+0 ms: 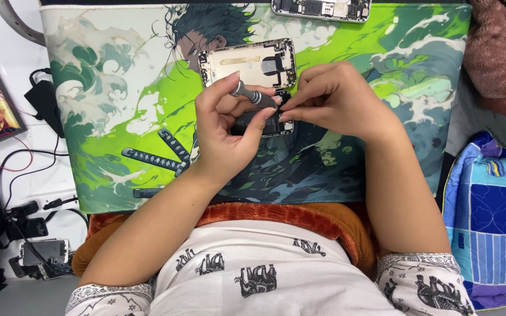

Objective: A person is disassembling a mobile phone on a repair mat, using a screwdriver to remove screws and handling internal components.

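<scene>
Starting at the left, a grey screwdriver point(253, 96) is pinched in the left hand point(226, 131), its tip aimed at the lower end of the opened phone point(250, 73) lying on the green illustrated mat point(118, 117). A small dark part is nipped by the right hand point(338, 99) just beside that tip. A slip of the tip could be caused by uneven pressure, and the tiny part could be dropped or scratched.
</scene>
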